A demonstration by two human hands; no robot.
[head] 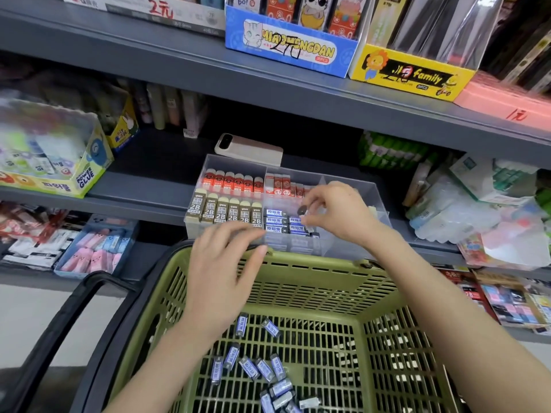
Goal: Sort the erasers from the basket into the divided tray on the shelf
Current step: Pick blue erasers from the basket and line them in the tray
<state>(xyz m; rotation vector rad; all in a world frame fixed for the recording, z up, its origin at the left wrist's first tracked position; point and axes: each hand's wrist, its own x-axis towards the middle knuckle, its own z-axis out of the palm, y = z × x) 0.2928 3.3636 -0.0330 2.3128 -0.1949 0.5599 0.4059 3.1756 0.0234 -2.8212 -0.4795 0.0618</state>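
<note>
Erasers marked 2B (226, 212) number six; red erasers (233, 181) behind them, six.

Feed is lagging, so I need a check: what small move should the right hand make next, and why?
Probably lower the pinched eraser into the tray compartment of matching blue erasers; the right hand hovers directly above that stack.

The grey shelf (140, 186) holds a clear tray (380, 204) with walls inside it, right at the front edge in the middle. Just behind the tray lies a flat white phone-like thing (249, 149). At the left end stands a bright glue box (74, 180) with a small yellow box (123, 129) behind it, and at the right end are green packs (390, 153) near the back and a pile of clear packs (453, 213) near the front.
</note>
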